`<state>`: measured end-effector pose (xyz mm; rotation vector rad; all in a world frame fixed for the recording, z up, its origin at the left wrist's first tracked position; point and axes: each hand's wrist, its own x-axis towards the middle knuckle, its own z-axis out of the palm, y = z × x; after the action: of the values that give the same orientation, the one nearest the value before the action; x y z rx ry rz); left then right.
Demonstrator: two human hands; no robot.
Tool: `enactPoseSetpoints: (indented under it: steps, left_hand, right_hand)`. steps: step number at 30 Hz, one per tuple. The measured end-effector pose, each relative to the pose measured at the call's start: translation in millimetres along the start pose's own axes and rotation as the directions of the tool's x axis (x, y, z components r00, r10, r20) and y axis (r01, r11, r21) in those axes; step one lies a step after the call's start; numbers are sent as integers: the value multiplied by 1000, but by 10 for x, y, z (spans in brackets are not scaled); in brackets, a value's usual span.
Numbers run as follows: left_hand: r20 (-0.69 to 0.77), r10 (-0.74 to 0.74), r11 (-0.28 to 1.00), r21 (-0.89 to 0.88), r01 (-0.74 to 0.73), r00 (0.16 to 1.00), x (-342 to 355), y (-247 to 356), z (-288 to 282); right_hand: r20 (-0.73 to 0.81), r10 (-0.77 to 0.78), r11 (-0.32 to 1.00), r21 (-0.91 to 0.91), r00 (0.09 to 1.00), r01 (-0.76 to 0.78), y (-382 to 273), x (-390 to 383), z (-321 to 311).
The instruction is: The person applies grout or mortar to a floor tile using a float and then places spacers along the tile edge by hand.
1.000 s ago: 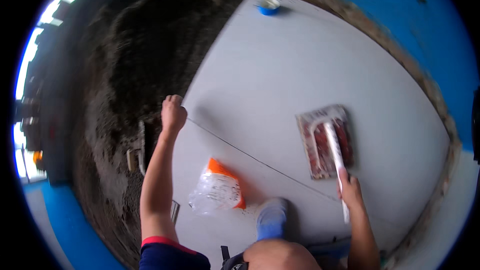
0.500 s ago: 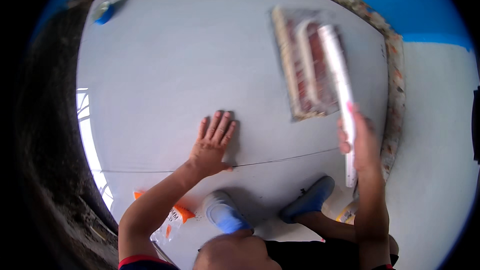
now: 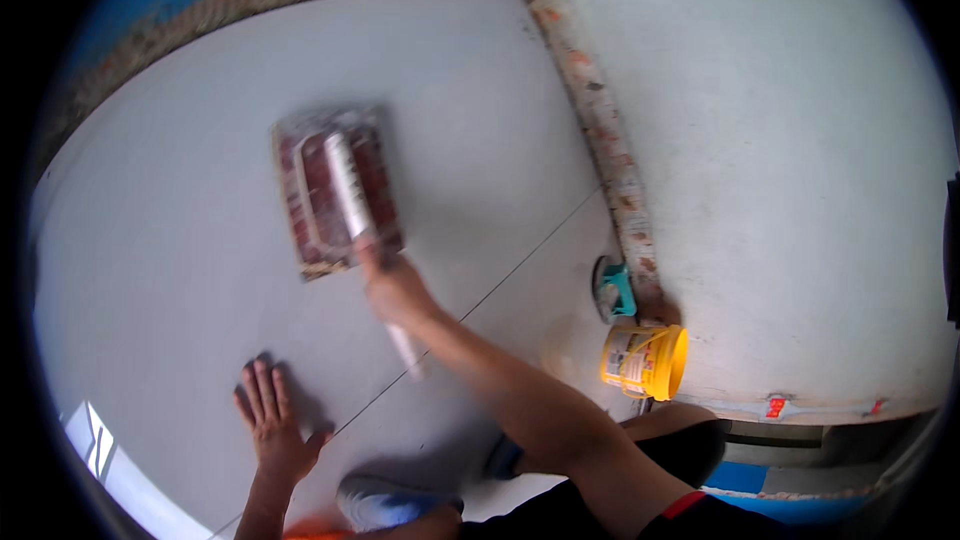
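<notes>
My right hand (image 3: 392, 285) is closed round the white handle of a flat tile beater (image 3: 330, 190). Its broad rectangular head is reddish brown with pale edges, blurred by motion, and sits over the large grey tile (image 3: 480, 100); whether it touches the tile I cannot tell. The handle's lower end pokes out below my fist. My left hand (image 3: 272, 420) lies palm down on the same tile, fingers spread, close to a thin dark joint line (image 3: 470, 311), and holds nothing.
Rough, broken masonry (image 3: 615, 155) runs between the tile and the white wall (image 3: 760, 140). By it stand a teal-handled suction cup (image 3: 613, 290) and a yellow bucket (image 3: 650, 360). My blue-grey shoe (image 3: 385, 505) is near the lower edge, beside something orange (image 3: 315, 525).
The view has swung right, bringing the bucket and suction cup in. The beater has come round in front of me, still in my right hand. My left hand remains flat on the tile.
</notes>
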<state>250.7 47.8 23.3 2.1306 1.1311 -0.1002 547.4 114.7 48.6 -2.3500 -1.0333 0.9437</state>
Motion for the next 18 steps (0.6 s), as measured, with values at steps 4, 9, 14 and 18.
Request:
enactPoseSetpoints:
  steps: [4,9,14,18]
  left_hand:
    - [49,24,999,31,-26,999,45,118,-69]
    - [74,-31,991,129,22,997,-18,64,-161]
    - [69,-7,982,188,-6,998,6,167,-267]
    - [39,-48,922,386,29,998,-126,28,-398]
  right_hand:
    - [396,-15,977,-192,918,98,72,-168,-444]
    - [522,31,878,-422,853,226,454,-270,-2369]
    - [-477,110,885,-352,872,-304,2031,-1310,-4810]
    - [-656,471,781,-1,590,-624,3553,-2739,-5709]
